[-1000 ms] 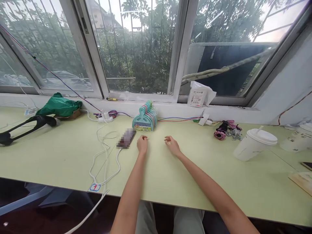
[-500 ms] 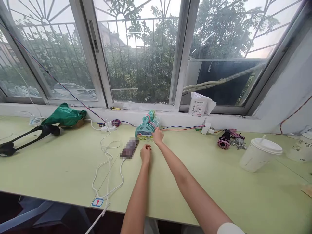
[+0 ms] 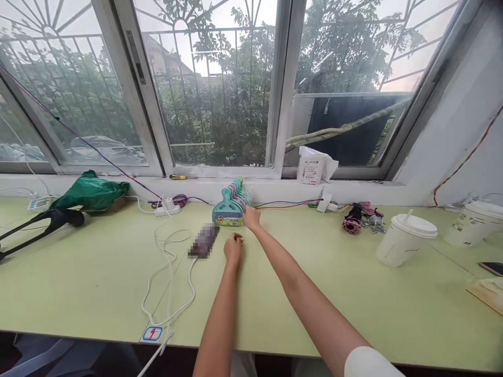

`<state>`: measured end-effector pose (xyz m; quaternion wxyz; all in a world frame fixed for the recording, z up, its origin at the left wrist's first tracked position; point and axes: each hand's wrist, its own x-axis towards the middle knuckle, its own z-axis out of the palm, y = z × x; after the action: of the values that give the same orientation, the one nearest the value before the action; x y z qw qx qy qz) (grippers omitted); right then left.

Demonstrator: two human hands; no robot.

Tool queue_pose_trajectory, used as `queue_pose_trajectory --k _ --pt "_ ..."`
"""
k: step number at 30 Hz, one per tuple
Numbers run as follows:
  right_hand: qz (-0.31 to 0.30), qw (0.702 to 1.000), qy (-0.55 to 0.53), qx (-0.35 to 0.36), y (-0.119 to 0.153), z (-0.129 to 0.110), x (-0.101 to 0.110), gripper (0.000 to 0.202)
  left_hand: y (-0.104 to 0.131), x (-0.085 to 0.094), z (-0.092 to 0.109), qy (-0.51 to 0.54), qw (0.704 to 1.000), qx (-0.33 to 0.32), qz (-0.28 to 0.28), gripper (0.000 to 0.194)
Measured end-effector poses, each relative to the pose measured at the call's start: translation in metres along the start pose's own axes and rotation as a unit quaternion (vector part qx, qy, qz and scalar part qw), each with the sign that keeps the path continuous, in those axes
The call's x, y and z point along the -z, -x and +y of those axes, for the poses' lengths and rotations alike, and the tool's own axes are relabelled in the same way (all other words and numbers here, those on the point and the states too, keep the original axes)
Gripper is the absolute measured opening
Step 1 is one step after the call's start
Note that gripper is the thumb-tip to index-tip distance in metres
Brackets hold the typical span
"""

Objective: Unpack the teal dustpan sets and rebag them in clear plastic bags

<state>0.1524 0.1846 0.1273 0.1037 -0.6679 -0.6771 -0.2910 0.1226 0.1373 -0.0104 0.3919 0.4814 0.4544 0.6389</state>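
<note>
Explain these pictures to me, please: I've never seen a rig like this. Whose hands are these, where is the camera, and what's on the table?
There is no robot here: these are a person's own bare hands. One camera, worn on that person's head, takes every picture, looking forward and down.

On the green table stand the dustpans, bunched one behind another near the window. The right hand is at their right edge; whether it grips them I can't tell. The left hand is near the table's surface, loosely curled, with nothing visible in it. Left of it lies a pixelated device with a white cable. Farther left is a green bag; to the right, a white cup.
</note>
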Motion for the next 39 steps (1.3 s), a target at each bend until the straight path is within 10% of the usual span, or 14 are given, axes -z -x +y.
queue_pose_trajectory --k 6,12,16,21,27,31,39 --pt "0.119 0.982 -0.106 0.099 0.015 0.022 0.034 0.021 -0.002 -0.001 -0.001 0.054 0.998 -0.002 -0.011 0.024" --pt "0.201 0.927 -0.317 -0.009 0.052 0.126 0.076 0.018 -0.007 -0.017 0.004 0.263 0.956 0.021 -0.127 0.016" --pt "0.188 0.883 -0.415 -0.111 0.092 0.186 0.068 0.037 -0.005 -0.022 0.015 0.402 0.890 0.073 -0.203 0.036" --pt "0.122 0.895 -0.420 -0.087 0.117 0.195 0.042 0.036 0.019 -0.023 0.033 0.452 0.805 0.091 -0.374 0.062" --pt "0.194 0.963 -0.176 0.061 0.138 0.165 0.042 0.024 0.019 -0.033 0.026 0.457 0.845 0.136 -0.241 0.050" --pt "0.084 0.970 -0.028 0.227 0.151 0.150 0.041 0.022 0.010 -0.031 0.022 0.515 0.834 0.144 -0.134 0.048" --pt "0.128 0.952 -0.176 0.213 0.154 0.151 0.045 0.025 0.018 -0.028 0.031 0.539 0.828 0.113 -0.105 0.053"
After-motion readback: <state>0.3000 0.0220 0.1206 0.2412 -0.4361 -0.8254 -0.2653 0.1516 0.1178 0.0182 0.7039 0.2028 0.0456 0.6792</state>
